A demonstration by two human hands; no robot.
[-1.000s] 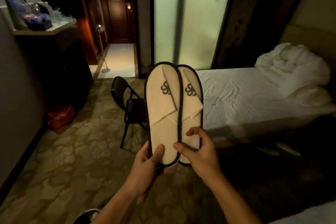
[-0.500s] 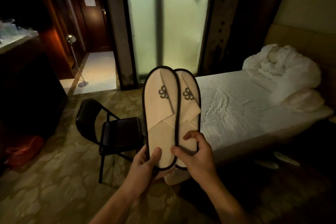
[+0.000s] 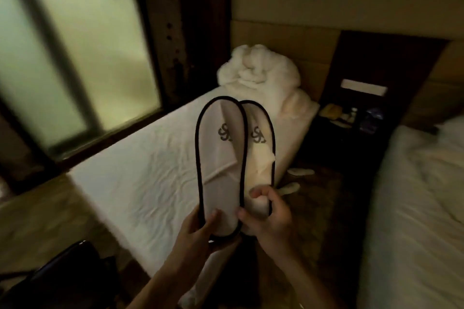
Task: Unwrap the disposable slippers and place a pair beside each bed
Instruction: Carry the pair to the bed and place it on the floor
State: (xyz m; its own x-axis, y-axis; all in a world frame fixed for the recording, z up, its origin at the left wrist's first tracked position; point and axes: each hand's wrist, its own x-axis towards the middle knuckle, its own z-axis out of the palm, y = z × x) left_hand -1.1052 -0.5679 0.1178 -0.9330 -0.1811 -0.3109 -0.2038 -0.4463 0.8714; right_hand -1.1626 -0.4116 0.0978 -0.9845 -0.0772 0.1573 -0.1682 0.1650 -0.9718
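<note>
Slippers, a white pair (image 3: 234, 158) with black trim and a dark monogram, had kept their place in both hands since half a second before, toes up and soles overlapping, while the view had swung right: the folding chair (image 3: 50, 281) had slid to the lower left corner, the near bed (image 3: 140, 178) now filled the middle, and a second bed (image 3: 416, 208) had come in at the right. The left hand (image 3: 198, 231) had its grip closed on the left slipper's heel, thumb pressed on the insole. The right hand (image 3: 272, 218) pinched the right slipper's heel, thumb in front, forefinger curled over the rim. Both forearms rose from the lower edge, angled inward. Two more white slippers (image 3: 293, 180) lay on the floor between the beds.
</note>
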